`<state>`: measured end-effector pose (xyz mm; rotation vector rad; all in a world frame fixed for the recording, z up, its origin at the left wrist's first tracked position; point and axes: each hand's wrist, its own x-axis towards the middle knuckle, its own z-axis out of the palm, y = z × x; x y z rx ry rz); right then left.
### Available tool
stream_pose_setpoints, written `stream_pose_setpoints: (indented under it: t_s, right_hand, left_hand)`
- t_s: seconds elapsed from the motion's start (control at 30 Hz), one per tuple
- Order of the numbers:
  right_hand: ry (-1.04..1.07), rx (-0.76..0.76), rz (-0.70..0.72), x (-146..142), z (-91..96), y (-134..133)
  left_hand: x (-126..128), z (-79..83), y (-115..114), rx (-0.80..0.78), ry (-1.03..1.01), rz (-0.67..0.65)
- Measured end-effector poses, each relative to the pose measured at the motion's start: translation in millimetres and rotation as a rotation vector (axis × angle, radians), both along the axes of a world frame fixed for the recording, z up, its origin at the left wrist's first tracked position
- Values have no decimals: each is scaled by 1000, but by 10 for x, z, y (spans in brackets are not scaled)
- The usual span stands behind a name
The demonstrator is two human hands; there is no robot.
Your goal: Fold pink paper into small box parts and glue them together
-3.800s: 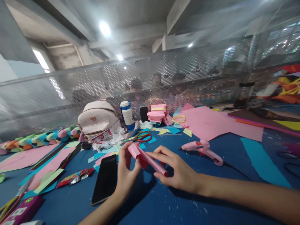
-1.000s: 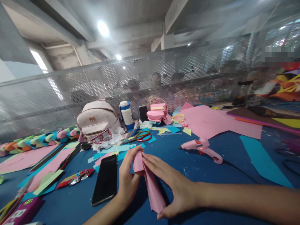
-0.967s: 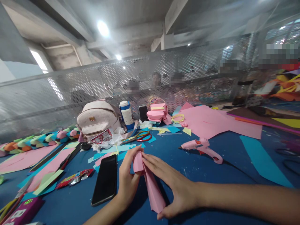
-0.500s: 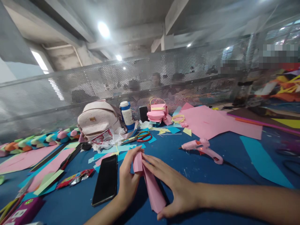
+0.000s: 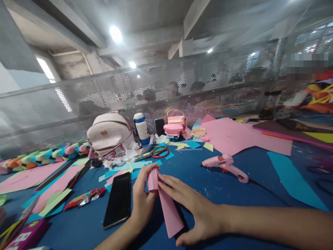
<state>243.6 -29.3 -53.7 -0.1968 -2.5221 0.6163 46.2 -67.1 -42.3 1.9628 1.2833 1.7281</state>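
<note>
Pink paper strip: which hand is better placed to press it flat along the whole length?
Right, probably. The right hand lies flat along the pink paper strip on the blue table, fingers by its far end, thumb at its near end. The left hand only pinches the raised far end.

Bright overhead ceiling lamps (image 5: 116,33), hazy glare, wide-angle warping at edges, soft blurred background.
</note>
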Motion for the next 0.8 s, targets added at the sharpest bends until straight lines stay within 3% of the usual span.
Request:
stream_pose_setpoints:
  t_s: [0.5,0.8]
  right_hand:
    - [28,60,19,21,14,-19]
    - [43,6,15,36,42,-14]
  left_hand:
    - [-14,-3,8,3,17,2]
    - [-23,-13,2,12,25,-9]
